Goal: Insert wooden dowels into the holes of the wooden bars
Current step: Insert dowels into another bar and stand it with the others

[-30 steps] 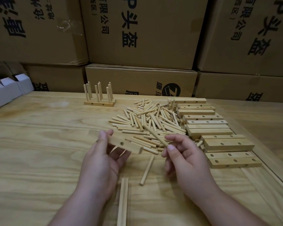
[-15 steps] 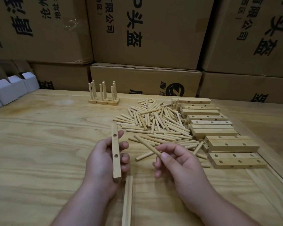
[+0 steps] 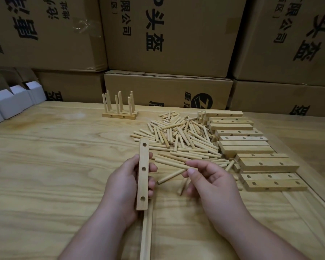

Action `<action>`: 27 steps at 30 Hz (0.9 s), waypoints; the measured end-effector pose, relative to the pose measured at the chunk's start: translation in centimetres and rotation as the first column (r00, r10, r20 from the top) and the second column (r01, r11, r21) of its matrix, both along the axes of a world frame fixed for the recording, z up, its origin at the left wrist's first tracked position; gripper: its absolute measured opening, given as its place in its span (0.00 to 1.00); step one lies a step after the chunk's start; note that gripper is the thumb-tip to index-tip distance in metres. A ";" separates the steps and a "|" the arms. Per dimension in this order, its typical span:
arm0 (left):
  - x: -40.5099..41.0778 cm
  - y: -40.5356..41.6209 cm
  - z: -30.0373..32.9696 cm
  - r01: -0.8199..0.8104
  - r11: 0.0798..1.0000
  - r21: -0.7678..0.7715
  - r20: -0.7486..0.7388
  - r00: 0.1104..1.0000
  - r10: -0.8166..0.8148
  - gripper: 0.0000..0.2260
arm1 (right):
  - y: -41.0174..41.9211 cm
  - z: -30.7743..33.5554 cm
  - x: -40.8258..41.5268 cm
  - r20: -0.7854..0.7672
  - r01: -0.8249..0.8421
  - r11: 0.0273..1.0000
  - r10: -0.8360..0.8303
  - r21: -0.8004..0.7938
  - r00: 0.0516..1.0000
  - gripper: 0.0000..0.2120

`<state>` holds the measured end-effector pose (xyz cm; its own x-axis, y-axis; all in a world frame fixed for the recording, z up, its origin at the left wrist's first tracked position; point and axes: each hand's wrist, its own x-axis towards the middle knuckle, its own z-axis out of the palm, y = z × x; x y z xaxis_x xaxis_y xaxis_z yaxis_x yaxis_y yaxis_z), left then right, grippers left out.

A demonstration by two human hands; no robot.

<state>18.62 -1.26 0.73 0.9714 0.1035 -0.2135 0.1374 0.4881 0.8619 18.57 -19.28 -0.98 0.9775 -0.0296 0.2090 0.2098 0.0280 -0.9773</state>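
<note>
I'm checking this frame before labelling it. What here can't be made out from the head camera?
- Back face of the bar held in the left hand: turned away, palm behind it.
- Right-hand end of the dowel pinched by the right hand: covered by the fingers.
- Long strip on the table: cut off by the bottom edge.
- Lower dowels in the pile: buried under others.
- Carton printing: partly cut off or blocked.
</note>
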 end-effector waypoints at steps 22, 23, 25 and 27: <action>-0.8 0.0 0.6 0.070 0.984 0.161 0.081 0.993 -0.083 0.05 | 0.2 0.6 -0.3 0.129 0.149 0.989 -0.150 0.011 0.980 0.07; -0.9 0.0 0.6 0.071 0.983 0.167 0.089 0.992 -0.086 0.05 | 0.1 0.6 -0.3 0.131 0.159 0.987 -0.159 0.012 0.979 0.07; -1.0 0.2 0.6 0.077 0.980 0.186 0.104 0.990 -0.097 0.07 | 0.0 0.5 -0.3 0.145 0.166 0.986 -0.164 0.001 0.976 0.07; -1.2 0.5 0.8 0.071 0.976 0.206 0.116 0.989 -0.096 0.07 | 0.0 0.5 -0.3 0.163 0.154 0.988 -0.150 -0.009 0.975 0.07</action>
<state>17.46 -0.78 1.49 0.9961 0.0494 -0.0737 0.0559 0.2949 0.9539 18.24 -19.25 -0.46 0.9153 -0.1691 0.3654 0.3646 -0.0370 -0.9304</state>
